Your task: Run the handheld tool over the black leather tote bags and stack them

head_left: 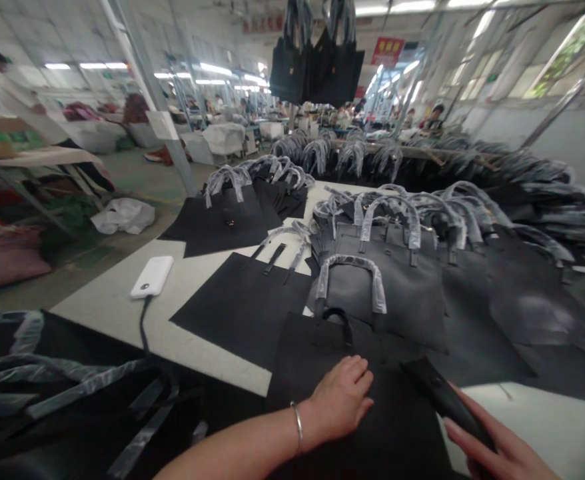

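Note:
A black bag panel (402, 427) lies on the table right before me, with a short black strap (343, 327) curving up at its far edge. My left hand (342, 393), a bangle at its wrist, rests palm down on this panel, fingers lightly bent and holding nothing. In my right hand (492, 440) is a black hand-held tool (435, 387) with a broad, flat head; its fingers wrap the handle. The tool's head is over the panel's right side; I cannot tell whether it touches. Just beyond sits a black bag piece with a plastic-wrapped handle (352, 261).
More black bag pieces (242, 300) with wrapped handles overlap across the pale table (92, 287). A white device (152, 277) with a black cable lies at left. Finished-looking black bags (317, 67) hang overhead. A metal post (157, 100) rises at left; a person (12, 93) stands beyond.

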{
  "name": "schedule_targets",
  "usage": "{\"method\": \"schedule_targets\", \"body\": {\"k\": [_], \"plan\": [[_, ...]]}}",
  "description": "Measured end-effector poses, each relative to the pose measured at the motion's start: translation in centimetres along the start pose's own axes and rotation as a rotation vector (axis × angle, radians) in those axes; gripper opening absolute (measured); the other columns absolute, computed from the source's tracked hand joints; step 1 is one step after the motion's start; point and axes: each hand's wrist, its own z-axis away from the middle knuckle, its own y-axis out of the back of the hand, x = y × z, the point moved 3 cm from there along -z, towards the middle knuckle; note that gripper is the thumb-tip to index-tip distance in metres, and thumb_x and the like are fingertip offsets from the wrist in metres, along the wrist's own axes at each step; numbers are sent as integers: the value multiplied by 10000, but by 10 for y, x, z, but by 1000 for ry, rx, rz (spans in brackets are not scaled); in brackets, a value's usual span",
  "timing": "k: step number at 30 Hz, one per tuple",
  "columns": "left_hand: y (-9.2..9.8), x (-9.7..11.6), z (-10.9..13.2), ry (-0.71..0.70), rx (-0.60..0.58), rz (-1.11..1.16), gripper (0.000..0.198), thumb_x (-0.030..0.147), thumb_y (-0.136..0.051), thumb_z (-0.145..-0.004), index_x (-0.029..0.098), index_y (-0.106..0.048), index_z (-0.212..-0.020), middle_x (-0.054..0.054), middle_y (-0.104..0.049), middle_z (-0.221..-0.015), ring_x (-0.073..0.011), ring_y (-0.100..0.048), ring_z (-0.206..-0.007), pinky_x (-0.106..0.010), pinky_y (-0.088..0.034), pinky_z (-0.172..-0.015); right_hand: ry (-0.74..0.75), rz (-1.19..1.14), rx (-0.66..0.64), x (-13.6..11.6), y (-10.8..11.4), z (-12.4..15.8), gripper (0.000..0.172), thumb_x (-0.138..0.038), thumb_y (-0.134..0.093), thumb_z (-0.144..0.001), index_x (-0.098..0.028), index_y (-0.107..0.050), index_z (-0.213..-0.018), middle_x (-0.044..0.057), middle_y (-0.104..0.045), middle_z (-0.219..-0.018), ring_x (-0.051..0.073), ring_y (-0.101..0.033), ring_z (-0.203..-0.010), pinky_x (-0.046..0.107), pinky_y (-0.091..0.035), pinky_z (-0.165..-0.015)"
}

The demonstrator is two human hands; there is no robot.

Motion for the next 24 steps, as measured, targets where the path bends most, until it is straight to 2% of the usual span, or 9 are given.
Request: {"method": "schedule_targets", "body": {"k": [1, 3, 6, 10, 13, 17, 20, 22, 24], "plan": [[0, 3, 0, 17, 8, 6, 376, 306, -576, -879, 145, -524, -1215, -122, -530, -1317, -239, -447, -1261, -370, -344, -1110, -22, -7, -94, -7, -4, 2, 967, -657, -602, -671, -156, -327, -1451, -51, -528, -402, 207, -553, -390, 262, -394, -353], [0, 6, 0, 43, 14, 22, 284, 264, -577, -873, 161, -556, -1137, -105, -574, -1230, -232, -499, -1177, -364, -408, -1053, -49, -17, -183, -19, -9, 5, 952, -629, -594, -707, -159, -276, -1471, -63, -522, -406, 177, -534, -382, 235, -373, -365], [1, 8, 0, 31, 2, 24, 211, 238, -568, -873, 168, -571, -1072, -96, -601, -1129, -230, -538, -1076, -362, -468, -968, -74, -47, -246, -32, -13, 5, 878, -581, -599, -742, -179, -299, -1462, -62, -548, -475, 148, -538, -397, 216, -384, -385], [-2, 7, -1, -6, 5, 5, 191, 230, -551, -878, 166, -568, -1058, -101, -606, -1093, -234, -544, -1055, -382, -465, -964, -98, -77, -292, -44, -14, -1, 785, -531, -619, -760, -221, -347, -1429, -69, -551, -573, 114, -531, -393, 200, -391, -369], [-4, 7, -2, -37, 12, -12, 191, 240, -536, -887, 156, -572, -1055, -105, -611, -1080, -234, -542, -1053, -381, -445, -991, -108, -68, -306, -48, -18, -9, 736, -493, -627, -771, -246, -365, -1412, -82, -530, -576, 98, -510, -364, 187, -367, -339], [-3, 7, -3, -62, 9, -35, 200, 246, -519, -898, 134, -579, -1052, -103, -616, -1048, -230, -542, -1025, -363, -428, -1004, -12, 3, -312, -57, -32, -23, 674, -447, -610, -800, -231, -392, -1400, -82, -528, -540, 109, -520, -360, 190, -378, -333], [-1, 7, -2, -44, 3, -48, 188, 252, -526, -896, 139, -574, -1039, -92, -615, -1023, -226, -547, -981, -349, -473, -918, 99, 53, -236, -71, -41, -31, 665, -435, -598, -814, -200, -404, -1405, -72, -543, -496, 128, -537, -388, 206, -415, -368], [-1, 6, 1, -45, -7, -64, 146, 251, -503, -910, 152, -577, -990, -80, -619, -978, -218, -555, -931, -335, -495, -831, 159, 50, -150, -83, -40, -32, 683, -442, -595, -817, -197, -388, -1420, -75, -540, -481, 132, -545, -407, 208, -428, -394], [-2, 7, 4, -69, -21, -85, 144, 242, -460, -933, 161, -579, -927, -67, -623, -922, -206, -562, -878, -321, -497, -770, 173, 48, -137, -91, -37, -30, 716, -447, -602, -813, -199, -358, -1440, -82, -528, -473, 129, -540, -408, 206, -425, -401]]}}
